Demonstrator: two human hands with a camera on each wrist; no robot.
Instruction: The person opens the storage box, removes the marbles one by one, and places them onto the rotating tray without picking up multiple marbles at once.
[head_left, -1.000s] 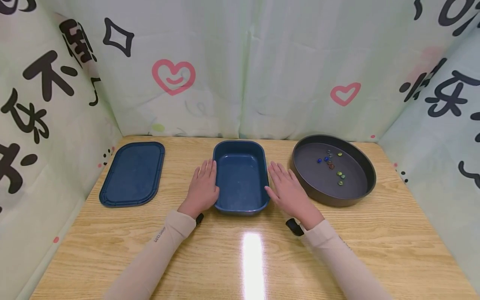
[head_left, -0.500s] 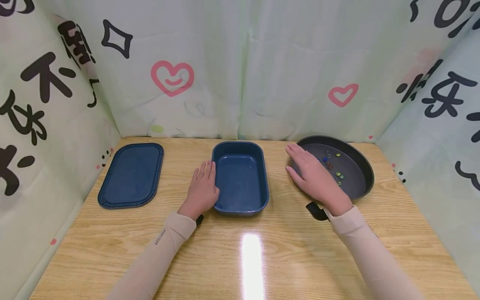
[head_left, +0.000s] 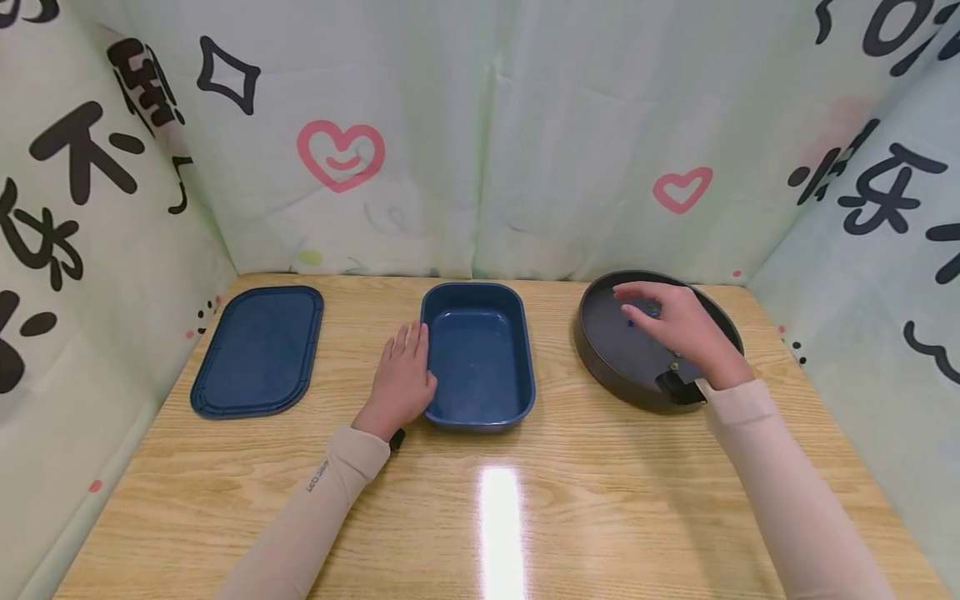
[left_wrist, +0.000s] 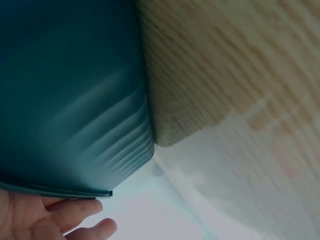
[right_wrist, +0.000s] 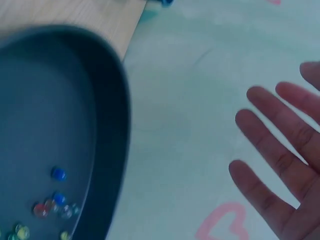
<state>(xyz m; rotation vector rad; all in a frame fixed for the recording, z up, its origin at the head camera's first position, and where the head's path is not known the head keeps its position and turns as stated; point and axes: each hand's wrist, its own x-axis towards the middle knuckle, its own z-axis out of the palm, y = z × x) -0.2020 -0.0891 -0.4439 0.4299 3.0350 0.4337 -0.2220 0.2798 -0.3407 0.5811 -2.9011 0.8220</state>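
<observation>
Container, blue, rectangular with rounded corners [head_left: 478, 367], set upright on a wood-grain table [head_left: 427, 517] near the middle of its far edge. Left hand [head_left: 402, 379]: fingers straight and close together, lying against the container's left side; the left wrist view shows fingers at the rim. Pan, round, dark, deep-walled [head_left: 603, 360], near the table's far right corner, well apart from the container. Marbles, several, glass [right_wrist: 58, 174], blue, reddish, clear and yellow-green, loose on the pan's floor. Right hand [head_left: 678, 329]: over the pan, wide, thumb apart from the fingers; the right wrist view shows its fingers extended and spread. Lid, blue, flat [head_left: 257, 350], on the table by its far left corner. Curtain, pale, printed with pink hearts [head_left: 420, 208], behind the far edge.
</observation>
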